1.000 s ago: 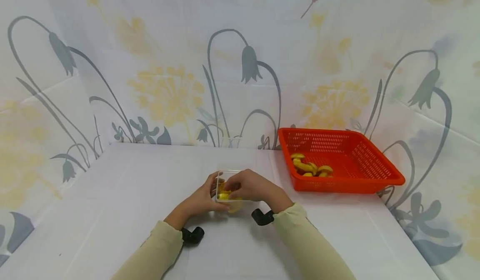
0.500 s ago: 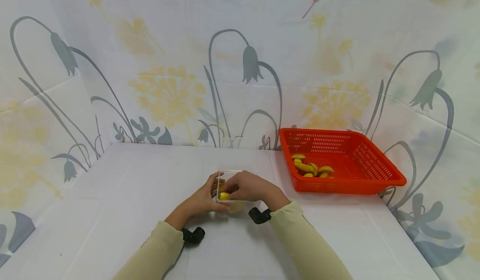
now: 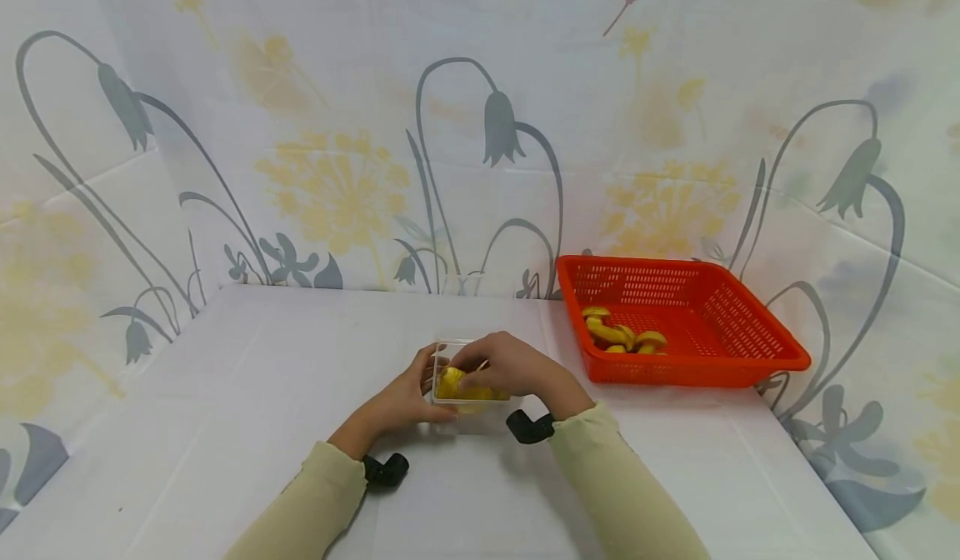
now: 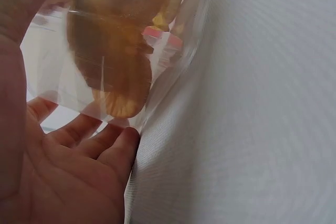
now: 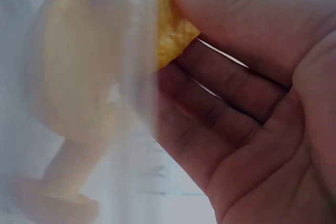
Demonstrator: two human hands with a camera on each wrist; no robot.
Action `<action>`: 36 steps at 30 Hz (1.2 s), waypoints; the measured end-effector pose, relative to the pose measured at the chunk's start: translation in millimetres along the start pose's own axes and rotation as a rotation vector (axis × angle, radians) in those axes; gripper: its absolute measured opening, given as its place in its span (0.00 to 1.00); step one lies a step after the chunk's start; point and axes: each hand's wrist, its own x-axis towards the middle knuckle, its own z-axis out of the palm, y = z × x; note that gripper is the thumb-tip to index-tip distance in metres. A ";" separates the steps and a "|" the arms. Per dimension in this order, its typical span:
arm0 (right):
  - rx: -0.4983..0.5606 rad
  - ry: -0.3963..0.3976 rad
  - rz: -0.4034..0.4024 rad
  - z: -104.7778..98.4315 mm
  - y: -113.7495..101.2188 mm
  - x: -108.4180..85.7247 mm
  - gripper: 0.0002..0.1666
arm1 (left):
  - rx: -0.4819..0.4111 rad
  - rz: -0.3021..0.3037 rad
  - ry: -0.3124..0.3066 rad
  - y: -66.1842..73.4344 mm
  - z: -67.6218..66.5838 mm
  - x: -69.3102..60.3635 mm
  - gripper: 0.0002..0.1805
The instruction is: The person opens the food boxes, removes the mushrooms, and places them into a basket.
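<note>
A: Holding what with the left hand (image 3: 401, 397)?

B: Gripping the side of a clear box (image 3: 483, 417), with the open top facing up. Seeing it to the left of the red basket (image 3: 720, 370), apart from it.

A: And doing what with the right hand (image 3: 517, 368)?

B: Reaching into the box and pinching a yellow piece (image 5: 170, 40) with thumb and fingers. Not letting go yet, so not finishing with that one.

A: Seeing anything else in the box?

B: Yes, seeing a brown mushroom (image 4: 113, 61) through the wall near the left hand, and a pale mushroom (image 5: 71, 166) through the wall near the right hand. Not being able to count, maybe seeing the same one twice.

A: Calling the yellow piece a mushroom too?

B: Guessing so, but not being able to tell, with the thumb hiding part of it.

A: Looking all done, then?

B: No, looking only partway, at a guess. Counting whatever is lying inside the box as done. Also seeing a small bunch of mushrooms (image 3: 611, 334) lying at the left end of the red basket, not touching either hand.

A: Leaving what?

B: Leaving the yellow piece to settle, and perhaps the small bunch too. Not being sure about the bunch.
</note>
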 end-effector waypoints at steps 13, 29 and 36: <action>0.072 0.208 0.052 -23.4 4.1 -18.0 0.15 | 0.011 -0.023 0.028 2.3 1.7 0.3 0.59; 0.213 0.489 0.198 -60.4 22.1 -45.7 0.20 | 0.043 -0.037 0.036 3.6 2.8 1.6 0.60; 0.198 0.575 0.249 -71.7 37.4 -55.0 0.24 | 0.034 -0.031 0.024 -0.1 3.0 2.8 0.60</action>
